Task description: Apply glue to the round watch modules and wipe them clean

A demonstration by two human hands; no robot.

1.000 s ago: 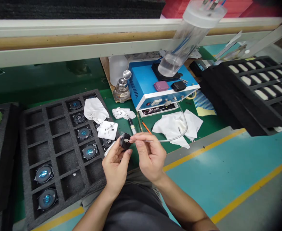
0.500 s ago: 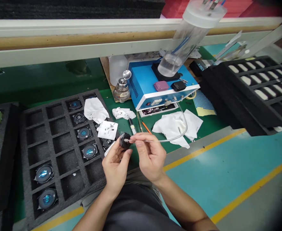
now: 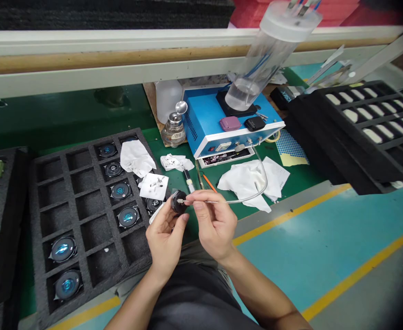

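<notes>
My left hand (image 3: 165, 238) grips a small round black watch case (image 3: 178, 201) between thumb and fingers, held up in front of me. My right hand (image 3: 212, 222) pinches a thin pen-like tool (image 3: 201, 200) whose tip touches the case. A clear tube (image 3: 256, 192) runs from the tool back to the blue box machine (image 3: 222, 123). Both hands hover over the table's near edge, just right of the black foam tray (image 3: 84, 215).
The foam tray holds several round watch cases (image 3: 63, 249) in its cells. White wipes (image 3: 252, 181) lie on the green mat. A glass solvent bottle (image 3: 173, 128) and a clear cylinder (image 3: 266, 50) stand by the blue machine. Another black tray (image 3: 369, 123) with white parts sits at the right.
</notes>
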